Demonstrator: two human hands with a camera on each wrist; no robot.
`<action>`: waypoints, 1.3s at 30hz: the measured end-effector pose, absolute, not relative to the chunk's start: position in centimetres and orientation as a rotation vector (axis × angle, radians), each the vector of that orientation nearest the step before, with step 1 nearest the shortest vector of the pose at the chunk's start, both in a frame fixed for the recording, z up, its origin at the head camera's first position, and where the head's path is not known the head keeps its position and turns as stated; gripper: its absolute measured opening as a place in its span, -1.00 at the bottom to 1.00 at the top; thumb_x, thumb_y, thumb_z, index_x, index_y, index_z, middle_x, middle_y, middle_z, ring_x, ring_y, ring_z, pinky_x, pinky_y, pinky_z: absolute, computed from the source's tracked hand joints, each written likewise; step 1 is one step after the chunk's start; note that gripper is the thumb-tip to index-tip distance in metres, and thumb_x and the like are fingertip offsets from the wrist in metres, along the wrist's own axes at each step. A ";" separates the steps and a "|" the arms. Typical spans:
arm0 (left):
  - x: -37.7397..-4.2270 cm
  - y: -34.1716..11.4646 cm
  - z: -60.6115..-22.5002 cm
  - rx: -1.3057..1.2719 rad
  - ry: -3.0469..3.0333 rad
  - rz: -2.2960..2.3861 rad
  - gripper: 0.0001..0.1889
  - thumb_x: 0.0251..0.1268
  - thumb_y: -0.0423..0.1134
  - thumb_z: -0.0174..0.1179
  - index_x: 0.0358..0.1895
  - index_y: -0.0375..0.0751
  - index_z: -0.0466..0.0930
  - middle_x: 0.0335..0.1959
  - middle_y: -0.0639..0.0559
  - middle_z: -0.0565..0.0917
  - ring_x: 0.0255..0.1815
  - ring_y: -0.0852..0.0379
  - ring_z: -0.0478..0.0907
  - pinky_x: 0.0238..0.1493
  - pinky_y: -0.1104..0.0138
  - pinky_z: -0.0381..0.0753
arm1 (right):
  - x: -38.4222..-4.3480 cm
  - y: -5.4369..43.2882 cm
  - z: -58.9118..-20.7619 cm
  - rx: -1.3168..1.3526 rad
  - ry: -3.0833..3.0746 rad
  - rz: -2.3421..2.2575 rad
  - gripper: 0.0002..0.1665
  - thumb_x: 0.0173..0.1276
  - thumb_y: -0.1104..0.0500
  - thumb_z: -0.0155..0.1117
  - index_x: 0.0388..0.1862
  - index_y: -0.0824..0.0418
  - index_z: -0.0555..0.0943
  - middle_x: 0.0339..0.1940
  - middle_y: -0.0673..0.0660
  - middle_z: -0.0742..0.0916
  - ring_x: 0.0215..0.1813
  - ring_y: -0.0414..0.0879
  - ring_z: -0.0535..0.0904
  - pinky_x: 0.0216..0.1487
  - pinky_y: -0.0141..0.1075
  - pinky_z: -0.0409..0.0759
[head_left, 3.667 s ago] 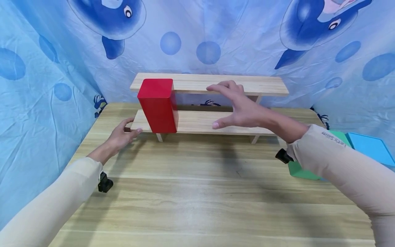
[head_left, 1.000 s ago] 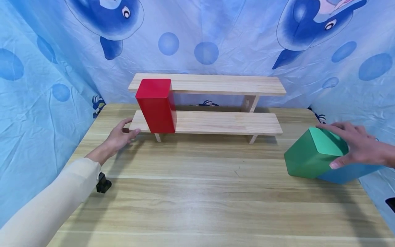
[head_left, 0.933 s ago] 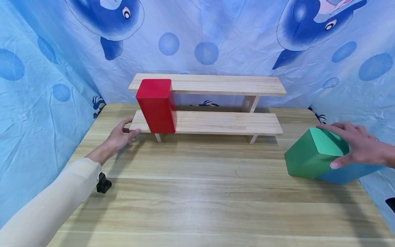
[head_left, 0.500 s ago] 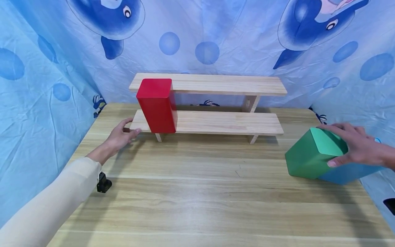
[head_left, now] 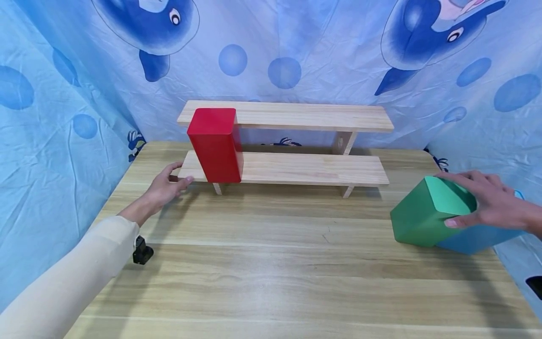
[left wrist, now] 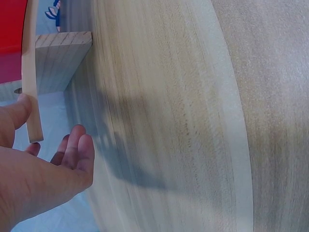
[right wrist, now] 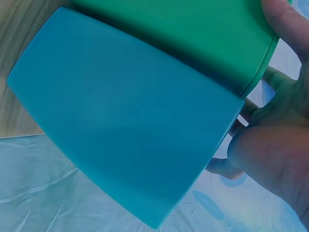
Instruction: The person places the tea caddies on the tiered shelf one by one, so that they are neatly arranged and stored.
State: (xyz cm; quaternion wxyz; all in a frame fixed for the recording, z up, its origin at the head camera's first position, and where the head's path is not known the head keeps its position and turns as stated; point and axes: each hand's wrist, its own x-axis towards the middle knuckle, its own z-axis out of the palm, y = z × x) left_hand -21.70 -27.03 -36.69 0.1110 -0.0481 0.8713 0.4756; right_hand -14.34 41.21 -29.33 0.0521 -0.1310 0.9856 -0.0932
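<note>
A two-tier wooden shelf (head_left: 313,168) stands at the back of the table, and a tall red box (head_left: 218,153) sits upright on its lower board at the left. My left hand (head_left: 163,189) holds the left end of that lower board. In the left wrist view, the thumb (left wrist: 19,111) lies on one face of the board and a fingertip is at the other. At the far right my right hand (head_left: 495,200) spans the top of a green box (head_left: 417,216), thumb on the near side and index finger across the far edge. Its other fingers are partly hidden behind the boxes.
A blue box (head_left: 478,238) stands right beside the green one, under my right hand, and fills much of the right wrist view (right wrist: 120,116). A blue curtain (head_left: 262,42) with dolphins hangs close behind and at both sides of the wooden table (head_left: 262,282).
From in front of the shelf, my right hand has moved right and down to the green box, its thumb shifting a little further onto it. The left hand stays on the shelf.
</note>
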 end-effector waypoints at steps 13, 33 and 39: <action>-21.7 -27.0 -36.7 -0.147 2.568 1.388 -0.11 0.38 0.11 0.08 0.56 -0.05 -0.26 0.24 -0.42 0.29 0.19 -0.32 0.41 0.21 -0.07 0.43 | -14.3 40.6 -29.1 -0.423 3.025 -0.295 0.35 -0.19 -0.06 0.65 0.49 0.31 0.09 0.05 0.54 0.27 -0.03 0.49 0.11 -0.33 0.25 0.19; -21.7 -27.0 -36.6 -0.135 2.568 1.399 -0.12 0.39 0.08 0.08 0.56 -0.09 -0.26 0.22 -0.44 0.31 0.20 -0.32 0.40 0.22 -0.08 0.41 | -14.3 39.3 -28.3 -0.471 2.972 -0.550 0.31 -0.15 0.10 0.64 0.51 0.31 0.08 0.04 0.45 0.26 0.00 0.29 0.09 -0.19 0.12 0.08; -21.6 -27.0 -36.7 -0.134 2.567 1.397 -0.11 0.39 0.09 0.08 0.56 -0.09 -0.26 0.23 -0.44 0.31 0.21 -0.32 0.40 0.22 -0.08 0.41 | -14.3 38.7 -27.7 -0.393 2.913 -0.635 0.30 -0.05 0.11 0.61 0.55 0.24 0.00 0.10 0.44 0.16 0.03 0.29 0.04 -0.24 0.05 0.20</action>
